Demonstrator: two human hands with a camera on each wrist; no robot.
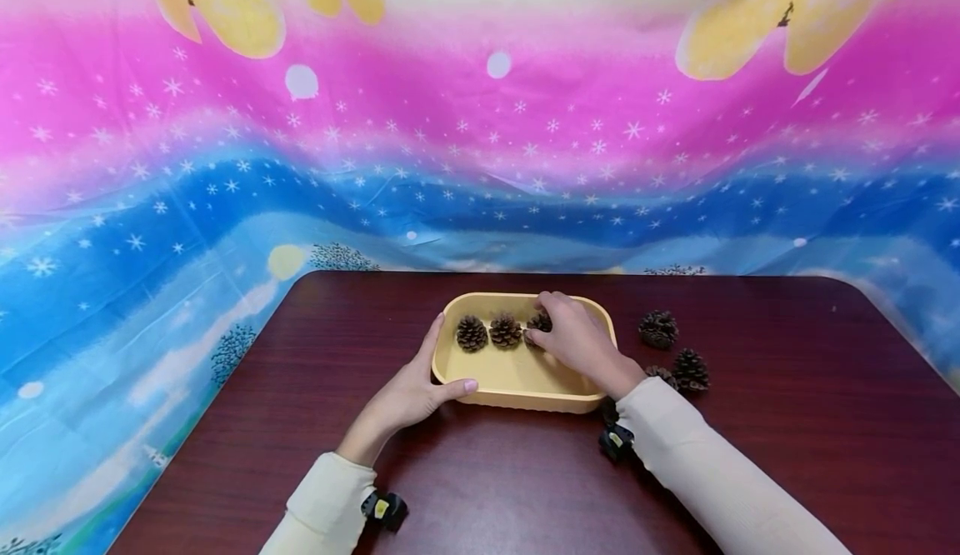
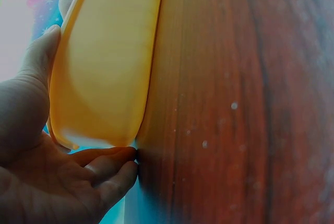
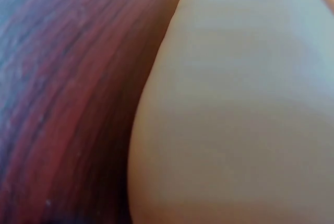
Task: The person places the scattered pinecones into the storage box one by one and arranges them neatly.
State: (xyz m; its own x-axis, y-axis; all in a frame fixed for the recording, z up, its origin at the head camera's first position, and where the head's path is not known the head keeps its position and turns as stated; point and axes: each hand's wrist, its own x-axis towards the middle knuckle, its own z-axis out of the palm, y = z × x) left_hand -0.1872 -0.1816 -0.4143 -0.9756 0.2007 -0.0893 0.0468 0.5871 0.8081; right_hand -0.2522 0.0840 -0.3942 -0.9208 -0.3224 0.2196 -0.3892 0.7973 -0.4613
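A yellow rectangular tray [image 1: 536,401] stands on the table with a row of 3 pine cones inside: a left one [image 1: 472,334], a middle one [image 1: 506,332] and a right one [image 1: 538,323]. My right hand [image 1: 577,340] reaches over the near right side and pinches the right cone between thumb and fingers, partly hiding it. At the tray's left end, my left hand [image 1: 408,392] holds the corner, thumb at the near rim and fingers along the end wall. The left wrist view shows that hand [image 2: 57,166] against the tray's outer wall [image 2: 109,67].
Right of the tray, several pine cones lie on the dark red wooden table [image 1: 787,422], among them a far one [image 1: 658,329] and a near one [image 1: 690,370]. The right sleeve partly covers others. A patterned cloth [image 1: 480,163] hangs behind the table. The right wrist view shows mostly the tray's wall [image 3: 235,104].
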